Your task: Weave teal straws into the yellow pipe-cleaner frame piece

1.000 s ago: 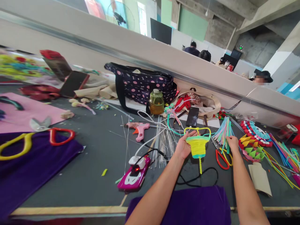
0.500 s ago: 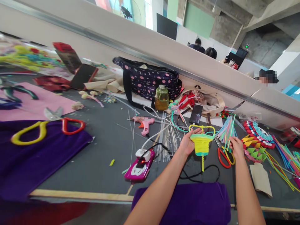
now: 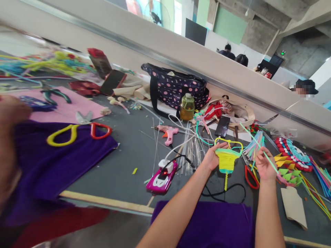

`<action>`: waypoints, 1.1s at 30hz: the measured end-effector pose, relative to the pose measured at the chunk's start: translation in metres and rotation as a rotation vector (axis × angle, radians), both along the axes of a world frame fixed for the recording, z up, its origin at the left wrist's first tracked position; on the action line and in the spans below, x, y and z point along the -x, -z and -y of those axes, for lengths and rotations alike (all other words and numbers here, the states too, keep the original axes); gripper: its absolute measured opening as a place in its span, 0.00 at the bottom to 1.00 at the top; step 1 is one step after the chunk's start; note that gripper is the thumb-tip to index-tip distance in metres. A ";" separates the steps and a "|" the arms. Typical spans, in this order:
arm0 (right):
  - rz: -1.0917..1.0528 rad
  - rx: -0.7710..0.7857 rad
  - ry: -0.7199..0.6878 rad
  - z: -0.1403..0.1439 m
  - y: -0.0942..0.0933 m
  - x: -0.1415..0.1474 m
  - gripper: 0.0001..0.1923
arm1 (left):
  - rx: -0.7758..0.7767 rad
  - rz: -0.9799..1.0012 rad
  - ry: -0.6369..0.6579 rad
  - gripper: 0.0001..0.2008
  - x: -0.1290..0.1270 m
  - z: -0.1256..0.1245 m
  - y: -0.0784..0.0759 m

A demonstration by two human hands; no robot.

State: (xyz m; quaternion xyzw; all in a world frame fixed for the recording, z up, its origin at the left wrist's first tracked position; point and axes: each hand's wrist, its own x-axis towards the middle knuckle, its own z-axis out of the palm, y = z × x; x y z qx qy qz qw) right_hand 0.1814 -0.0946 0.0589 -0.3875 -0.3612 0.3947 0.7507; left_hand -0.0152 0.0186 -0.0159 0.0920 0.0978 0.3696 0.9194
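Note:
My left hand (image 3: 211, 159) is closed on the left edge of a yellow pipe-cleaner craft piece (image 3: 226, 160). That piece has a wrapped, tapering body with mint-green bands, a yellow loop on top and a short stem hanging below. Pinched in the fingers of my right hand (image 3: 266, 167) is a light green pipe cleaner (image 3: 252, 135), slanting from upper left to lower right. Close behind that hand lies a bundle of pastel pipe cleaners (image 3: 254, 146). Red-and-yellow-handled scissors (image 3: 251, 177) rest on the table between my hands, partly hidden.
A pink glue gun (image 3: 168, 133), thin wires (image 3: 192, 155) and a magenta power strip (image 3: 161, 179) with cords lie left of my hands. Purple cloth (image 3: 204, 224) is in front. At far left, another person's arm (image 3: 10, 151) is near large scissors (image 3: 84, 119).
My right hand has lifted a light green pipe cleaner from the bundle and drawn it nearer. Another person's arm has appeared at the left. The view has shifted left.

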 end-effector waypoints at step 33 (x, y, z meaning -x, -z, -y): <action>-0.227 0.248 0.068 -0.045 0.067 0.020 0.11 | -0.178 -0.038 -0.055 0.28 -0.005 0.007 0.000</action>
